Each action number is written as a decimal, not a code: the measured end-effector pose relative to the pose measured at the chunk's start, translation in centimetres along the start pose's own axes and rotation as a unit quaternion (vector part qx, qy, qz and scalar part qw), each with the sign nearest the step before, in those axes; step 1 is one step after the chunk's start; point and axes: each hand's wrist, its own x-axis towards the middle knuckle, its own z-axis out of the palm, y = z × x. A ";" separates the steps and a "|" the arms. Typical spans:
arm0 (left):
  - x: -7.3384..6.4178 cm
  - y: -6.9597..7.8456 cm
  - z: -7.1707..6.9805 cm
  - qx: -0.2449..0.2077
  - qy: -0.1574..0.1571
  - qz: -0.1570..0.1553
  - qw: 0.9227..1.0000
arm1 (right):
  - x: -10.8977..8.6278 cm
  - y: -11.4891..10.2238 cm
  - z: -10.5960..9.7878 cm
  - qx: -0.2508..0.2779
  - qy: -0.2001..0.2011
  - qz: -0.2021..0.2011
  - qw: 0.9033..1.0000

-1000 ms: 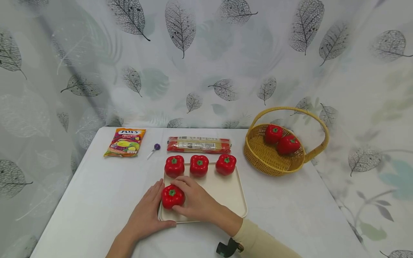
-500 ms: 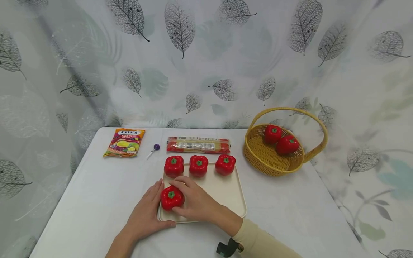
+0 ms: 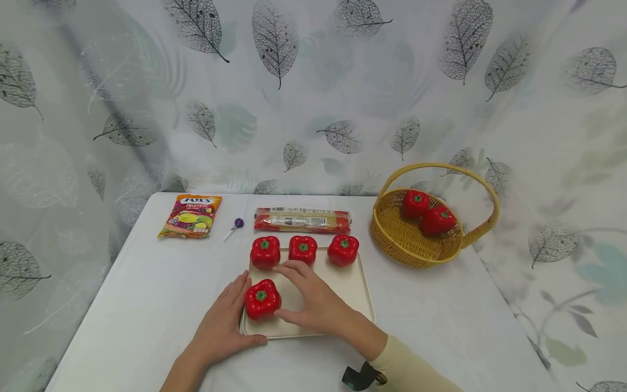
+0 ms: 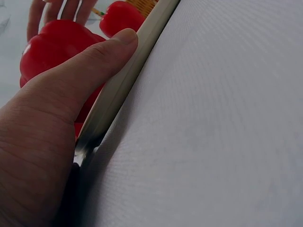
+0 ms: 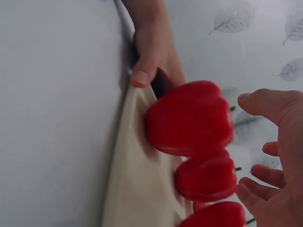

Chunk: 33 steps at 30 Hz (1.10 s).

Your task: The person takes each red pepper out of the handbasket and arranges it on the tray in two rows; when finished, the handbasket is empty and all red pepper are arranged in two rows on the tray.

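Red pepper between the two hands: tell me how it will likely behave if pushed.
The red pepper looks stiff, given its plump, smooth lobes. Its glossy skin may be slippery. Squat and lobed, it would probably slide on the tray before rolling.

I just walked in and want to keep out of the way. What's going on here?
A person is working at a cream tray. The left hand rests against its near left corner; the right hand is open beside the near red pepper, not gripping it. Three more peppers line the tray's far edge, and two others lie in the wicker basket to the right.
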 end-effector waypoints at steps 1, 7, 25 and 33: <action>0.0 0.0 0.0 0.001 -0.002 0.000 1.000 | -0.2 0.0 -0.4 0.001 0.007 0.003 1.000; 0.0 -0.1 0.0 0.005 -0.005 -0.007 1.000 | -1.2 0.4 -3.3 0.002 0.050 0.009 0.999; 0.1 0.2 0.0 0.004 -0.007 -0.013 1.000 | -3.7 4.2 -11.4 -0.069 0.160 0.063 0.983; 0.1 0.2 0.1 0.000 -0.005 -0.015 1.000 | -4.5 7.3 -14.7 -0.104 0.201 0.079 0.971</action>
